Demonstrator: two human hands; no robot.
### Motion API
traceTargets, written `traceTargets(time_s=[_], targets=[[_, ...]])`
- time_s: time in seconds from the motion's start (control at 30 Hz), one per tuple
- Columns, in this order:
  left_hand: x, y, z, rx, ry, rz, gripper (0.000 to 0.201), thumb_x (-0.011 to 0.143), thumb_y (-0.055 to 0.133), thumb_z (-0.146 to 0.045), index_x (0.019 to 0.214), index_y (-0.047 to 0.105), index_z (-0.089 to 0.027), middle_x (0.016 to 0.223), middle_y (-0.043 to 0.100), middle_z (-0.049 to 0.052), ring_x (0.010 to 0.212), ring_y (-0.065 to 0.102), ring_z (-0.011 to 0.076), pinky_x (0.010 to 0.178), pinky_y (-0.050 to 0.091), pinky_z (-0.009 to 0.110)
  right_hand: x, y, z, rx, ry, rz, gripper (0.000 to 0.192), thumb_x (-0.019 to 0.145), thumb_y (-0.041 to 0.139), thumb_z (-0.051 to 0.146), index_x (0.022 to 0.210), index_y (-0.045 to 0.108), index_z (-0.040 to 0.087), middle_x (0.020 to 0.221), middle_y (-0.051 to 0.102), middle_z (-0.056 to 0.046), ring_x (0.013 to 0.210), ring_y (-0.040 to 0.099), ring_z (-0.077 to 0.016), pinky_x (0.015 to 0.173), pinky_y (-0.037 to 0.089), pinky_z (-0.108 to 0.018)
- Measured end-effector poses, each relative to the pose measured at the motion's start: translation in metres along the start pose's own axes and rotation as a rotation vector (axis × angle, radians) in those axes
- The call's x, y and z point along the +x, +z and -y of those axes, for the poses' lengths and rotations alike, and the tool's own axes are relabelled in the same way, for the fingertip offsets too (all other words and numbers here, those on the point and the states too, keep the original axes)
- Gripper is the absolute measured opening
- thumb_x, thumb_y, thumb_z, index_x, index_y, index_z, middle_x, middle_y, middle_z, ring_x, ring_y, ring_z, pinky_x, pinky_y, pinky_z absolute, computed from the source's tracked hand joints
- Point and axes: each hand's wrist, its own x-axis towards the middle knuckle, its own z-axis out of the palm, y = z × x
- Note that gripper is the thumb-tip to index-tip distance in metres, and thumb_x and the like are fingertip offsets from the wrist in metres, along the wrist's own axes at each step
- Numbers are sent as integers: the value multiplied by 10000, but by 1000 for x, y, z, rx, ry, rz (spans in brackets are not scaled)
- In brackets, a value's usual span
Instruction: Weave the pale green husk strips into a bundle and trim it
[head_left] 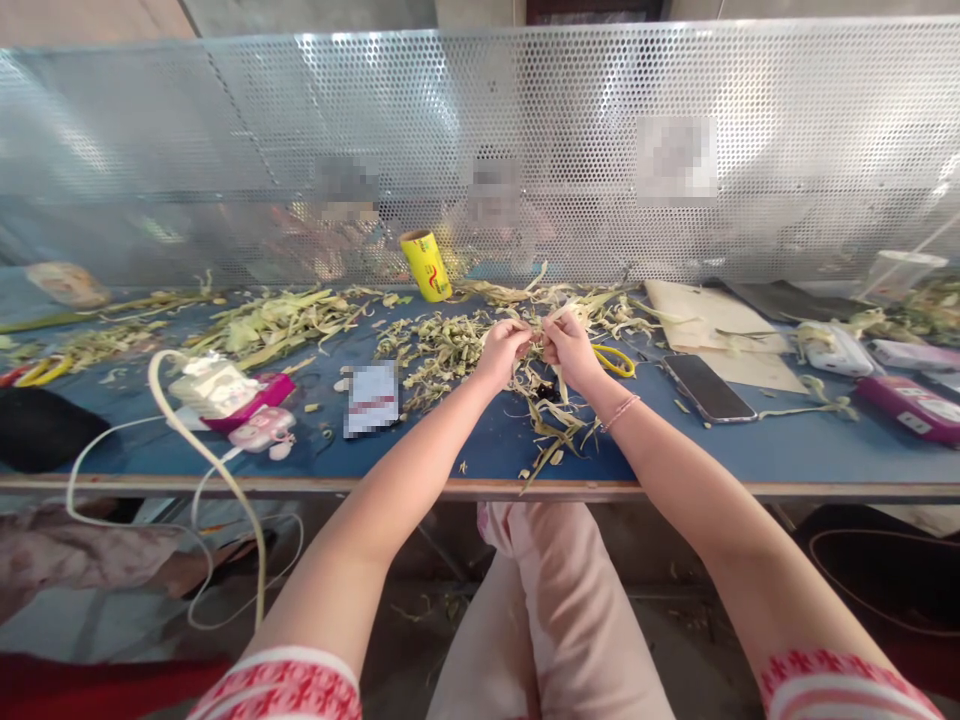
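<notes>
My left hand [504,354] and my right hand [568,350] meet over the middle of the blue table, fingertips pinched close together. Between them is a piece of pale dried plant, mostly hidden by the fingers. A heap of small, greenish dried buds [435,350] lies beside my left hand. Long, dry leaves and husks [600,306] lie behind my right hand, and more loose strips [561,425] lie in front of it. A yellow loop handle [618,361], seemingly of scissors, shows just right of my right wrist; the rest is covered.
A pile of stalks [277,322], a charger with cables [225,388] and a blurred card [372,398] lie left. A yellow tube [424,265] leans near the perforated metal screen [555,130]. Right are a phone [711,388], brown paper [720,320] and a purple device [911,406].
</notes>
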Motion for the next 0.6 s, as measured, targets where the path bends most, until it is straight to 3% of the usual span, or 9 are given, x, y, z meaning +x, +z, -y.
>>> traceTargets(time_s=[0.23, 0.47, 0.6], targets=[[5, -9, 3, 130, 45, -6, 92, 653, 557, -104, 598, 510, -160, 485, 452, -50, 440, 359, 48, 471, 236, 210, -1, -5, 2, -119, -1, 28, 178, 723, 567, 269, 696, 397, 222, 499, 401, 97, 385, 265, -42, 398, 208, -195], [9, -19, 2, 302, 175, 48, 45, 614, 605, -169, 616, 564, -151, 534, 499, -43, 511, 425, 64, 521, 306, 214, 2, -18, 3, -591, -153, 58, 81, 661, 526, 205, 588, 494, 186, 542, 472, 32, 518, 408, -92, 490, 293, -234], [6, -19, -4, 316, 159, 29, 59, 601, 615, -173, 634, 572, -148, 560, 527, -38, 549, 464, 73, 556, 344, 215, 3, -20, 3, -563, -160, 142, 94, 665, 549, 252, 616, 511, 181, 569, 482, 29, 535, 414, -95, 507, 303, -241]])
